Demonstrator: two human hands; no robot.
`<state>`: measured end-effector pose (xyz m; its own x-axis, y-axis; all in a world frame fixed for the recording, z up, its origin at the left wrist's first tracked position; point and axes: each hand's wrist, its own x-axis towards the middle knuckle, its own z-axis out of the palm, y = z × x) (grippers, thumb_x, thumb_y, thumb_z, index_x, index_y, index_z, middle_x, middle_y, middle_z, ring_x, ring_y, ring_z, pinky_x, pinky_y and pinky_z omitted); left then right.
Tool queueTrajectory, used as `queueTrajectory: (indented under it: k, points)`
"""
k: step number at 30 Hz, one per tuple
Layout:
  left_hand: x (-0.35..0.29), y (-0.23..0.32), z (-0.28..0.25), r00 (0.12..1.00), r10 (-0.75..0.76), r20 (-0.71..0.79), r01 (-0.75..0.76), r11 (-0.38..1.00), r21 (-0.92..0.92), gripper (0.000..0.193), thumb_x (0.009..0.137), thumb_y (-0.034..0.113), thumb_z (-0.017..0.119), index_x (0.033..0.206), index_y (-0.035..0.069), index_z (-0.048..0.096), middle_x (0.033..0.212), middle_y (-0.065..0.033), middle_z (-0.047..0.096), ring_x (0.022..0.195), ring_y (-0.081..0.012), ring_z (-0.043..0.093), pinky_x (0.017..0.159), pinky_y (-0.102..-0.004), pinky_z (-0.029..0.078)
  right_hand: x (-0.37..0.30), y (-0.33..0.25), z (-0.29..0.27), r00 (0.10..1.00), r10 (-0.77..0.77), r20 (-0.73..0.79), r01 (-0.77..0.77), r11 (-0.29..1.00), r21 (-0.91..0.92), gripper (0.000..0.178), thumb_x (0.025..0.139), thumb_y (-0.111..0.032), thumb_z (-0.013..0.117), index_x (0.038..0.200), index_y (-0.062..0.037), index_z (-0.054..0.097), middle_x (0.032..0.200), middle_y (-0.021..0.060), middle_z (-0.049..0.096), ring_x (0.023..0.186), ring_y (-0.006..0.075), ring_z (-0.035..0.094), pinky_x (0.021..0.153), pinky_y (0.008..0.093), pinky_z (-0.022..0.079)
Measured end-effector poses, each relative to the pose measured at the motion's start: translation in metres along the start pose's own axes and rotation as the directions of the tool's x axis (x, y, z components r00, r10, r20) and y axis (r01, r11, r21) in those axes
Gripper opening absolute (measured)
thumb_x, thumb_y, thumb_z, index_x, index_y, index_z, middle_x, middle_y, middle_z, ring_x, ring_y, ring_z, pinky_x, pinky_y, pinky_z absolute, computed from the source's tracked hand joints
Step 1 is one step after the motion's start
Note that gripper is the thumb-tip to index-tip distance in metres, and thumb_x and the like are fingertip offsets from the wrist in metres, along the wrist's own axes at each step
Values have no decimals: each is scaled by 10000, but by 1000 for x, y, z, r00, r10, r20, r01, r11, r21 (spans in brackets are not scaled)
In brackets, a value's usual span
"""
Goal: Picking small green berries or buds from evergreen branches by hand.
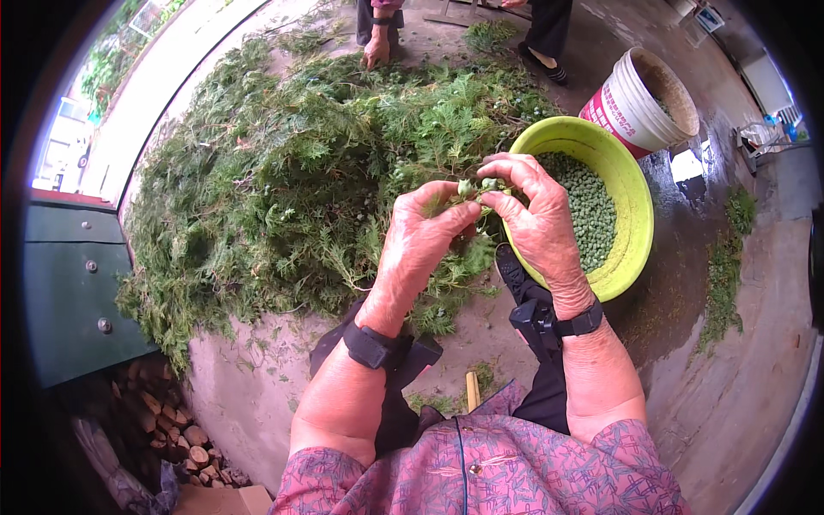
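Observation:
Between my hands is a small conifer sprig with pale green cones [466,188]. My left hand [422,230] pinches the sprig between thumb and fingers. My right hand [541,215] has its thumb and fingers closed at the cones, close to the left fingertips. Right beside it stands a yellow-green basin [633,245] with many small green cones [594,204] in it. A big heap of cut conifer branches [292,172] spreads on the ground beyond and to the left of my hands.
Behind the basin a white and red bucket [614,107] leans to one side. Across the heap a person's hand [376,50] reaches into the branches; another person's leg [549,30] shows nearby. Firewood [193,438] lies low left beside a green metal panel [73,292].

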<state>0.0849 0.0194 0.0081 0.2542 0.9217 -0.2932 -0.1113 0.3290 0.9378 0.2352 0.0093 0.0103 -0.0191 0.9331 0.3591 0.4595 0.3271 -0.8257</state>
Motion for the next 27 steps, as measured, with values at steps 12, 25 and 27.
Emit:
queueTrajectory:
  k: [12, 25, 27]
  points:
    - [-6, -3, -2, 994, 103, -39, -100, 991, 87, 109, 803, 97, 642, 721, 29, 619, 572, 7, 567, 495, -42, 480, 451, -197, 360, 6, 2, 3, 812, 531, -242, -308, 743, 594, 151, 809, -4, 601, 955, 2, 560, 807, 48, 608, 690, 106, 581, 600, 208, 484]
    - [-2, -9, -1, 971, 230, -65, -205, 941, 269, 78, 812, 91, 622, 774, 28, 648, 603, 17, 579, 535, -22, 486, 481, -186, 372, 5, -11, 3, 989, 97, 111, -108, 990, 92, 265, 756, -87, 671, 1009, -32, 617, 801, 87, 602, 691, 161, 566, 649, 280, 456]
    - [-3, -10, -3, 952, 299, -59, -274, 923, 269, 76, 807, 94, 627, 786, 26, 653, 603, 21, 576, 535, -19, 478, 473, -178, 350, 3, -4, 9, 982, 121, 147, -132, 989, 62, 282, 753, -91, 673, 1021, -30, 614, 801, 99, 602, 704, 166, 571, 661, 281, 459]
